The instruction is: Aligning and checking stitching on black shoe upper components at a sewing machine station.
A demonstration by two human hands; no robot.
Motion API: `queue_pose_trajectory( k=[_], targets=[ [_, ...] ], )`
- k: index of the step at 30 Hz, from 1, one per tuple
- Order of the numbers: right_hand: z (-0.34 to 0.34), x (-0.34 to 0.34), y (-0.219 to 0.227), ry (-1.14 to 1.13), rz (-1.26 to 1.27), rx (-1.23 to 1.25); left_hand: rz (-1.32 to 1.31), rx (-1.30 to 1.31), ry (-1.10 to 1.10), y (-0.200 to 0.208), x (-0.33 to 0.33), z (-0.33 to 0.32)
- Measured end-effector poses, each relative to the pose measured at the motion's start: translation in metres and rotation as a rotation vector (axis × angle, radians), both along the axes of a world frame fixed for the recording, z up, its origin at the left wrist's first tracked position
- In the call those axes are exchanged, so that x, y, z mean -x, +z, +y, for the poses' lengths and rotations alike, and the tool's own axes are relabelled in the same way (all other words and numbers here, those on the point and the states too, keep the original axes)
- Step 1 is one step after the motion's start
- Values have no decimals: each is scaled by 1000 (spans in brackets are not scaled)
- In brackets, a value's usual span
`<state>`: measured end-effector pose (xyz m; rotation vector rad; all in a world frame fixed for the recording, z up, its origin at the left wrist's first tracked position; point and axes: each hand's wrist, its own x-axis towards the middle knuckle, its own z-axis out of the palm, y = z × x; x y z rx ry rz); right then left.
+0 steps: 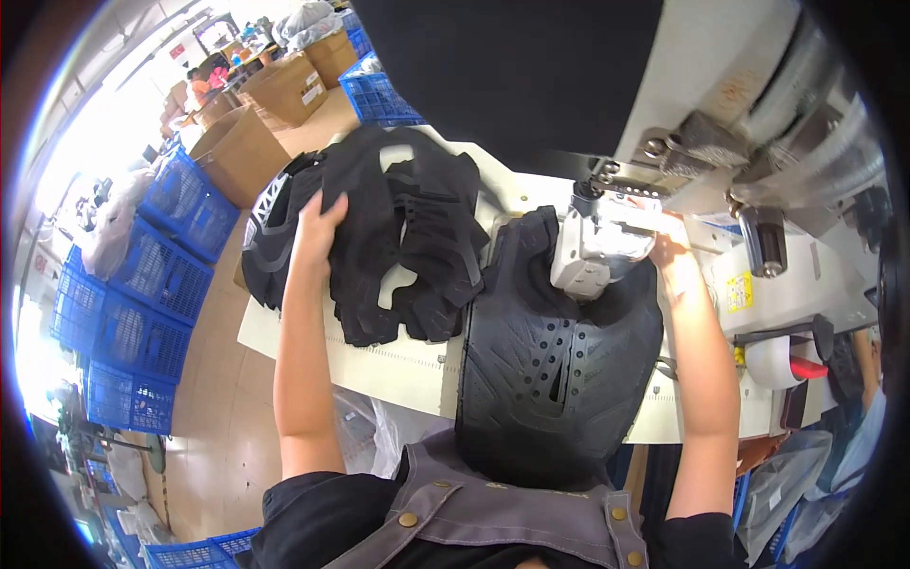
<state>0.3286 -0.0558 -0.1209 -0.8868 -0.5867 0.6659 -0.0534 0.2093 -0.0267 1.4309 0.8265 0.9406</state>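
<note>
My left hand (320, 226) grips the edge of a black padded vest panel (355, 204), which is slightly blurred at its top. That panel lies over several similar dark pieces on the left of the sewing table (422, 375). In front of me another black moulded vest panel (531, 398), with rows of holes and a slit, hangs over the table's front edge toward my apron. Its neck opening lies around the white sewing machine head (586, 256). Beside the head's right side is my right hand (669, 239); its fingers are washed out by glare and partly hidden.
The large dark machine arm (512, 76) hangs over the far middle. Blue plastic crates (156, 275) are stacked at the left, near cardboard boxes (237, 152). A white round container (773, 362) with a red item sits at the table's right.
</note>
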Motion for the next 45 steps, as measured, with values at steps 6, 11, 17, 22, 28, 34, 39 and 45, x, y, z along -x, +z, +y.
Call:
queue_pose_trajectory(
  k=[6, 11, 17, 22, 28, 34, 39, 45],
  targets=[
    [-51, 104, 77, -182, -640, 598, 1030, -523, 235, -53, 30, -7],
    [-111, 141, 58, -450, -1297, 991, 1349, -567, 406, -57, -4, -25],
    [-120, 154, 43, -379, -1137, 837, 1112, -591, 152, -60, -11, -19],
    [-113, 154, 45, -457, -1186, 855, 684, -1084, 126, -35, -26, -85],
    [-105, 148, 47, -425, -1056, 778, 669, -885, -363, -37, -39, -147],
    [-95, 147, 48, -325, -645, 827, 612, -887, -282, -35, -46, -142],
    [-93, 158, 48, -681, -1376, 624, 568, -664, -255, -48, -57, -127],
    [-91, 157, 46, -810, -1257, 586, 397, -311, -360, -38, -61, -126]
  ],
)
